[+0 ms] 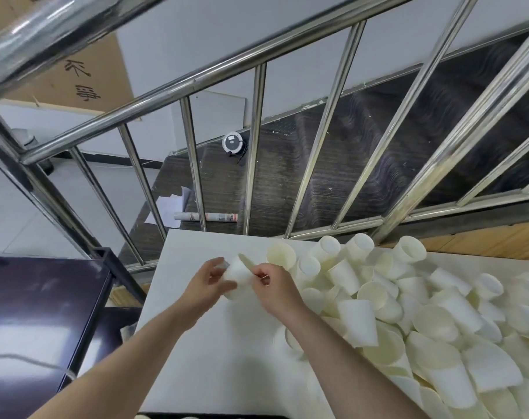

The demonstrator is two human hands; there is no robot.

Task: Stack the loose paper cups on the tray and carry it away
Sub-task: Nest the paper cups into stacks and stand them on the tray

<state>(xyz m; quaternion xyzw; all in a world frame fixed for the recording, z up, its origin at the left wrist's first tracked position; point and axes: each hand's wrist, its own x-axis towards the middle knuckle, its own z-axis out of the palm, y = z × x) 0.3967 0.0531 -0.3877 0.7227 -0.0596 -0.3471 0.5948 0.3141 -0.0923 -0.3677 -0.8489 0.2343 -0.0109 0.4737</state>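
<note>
A heap of loose white paper cups [408,313] covers the right half of the white tray [215,373]; they lie on their sides and at all angles. Over the bare left part of the tray my left hand [206,285] grips a short stack of white cups [237,276]. My right hand [272,285] meets the stack from the right, its fingers curled at the stack's open end. The image is blurred there, so how many cups are in the stack is unclear.
A steel stair railing [257,122] rises right behind the tray, with dark stairs [363,152] below. A dark table [39,322] stands to the left. A rolled paper [206,217] lies beyond the tray's far edge. Cardboard [76,80] leans at the upper left.
</note>
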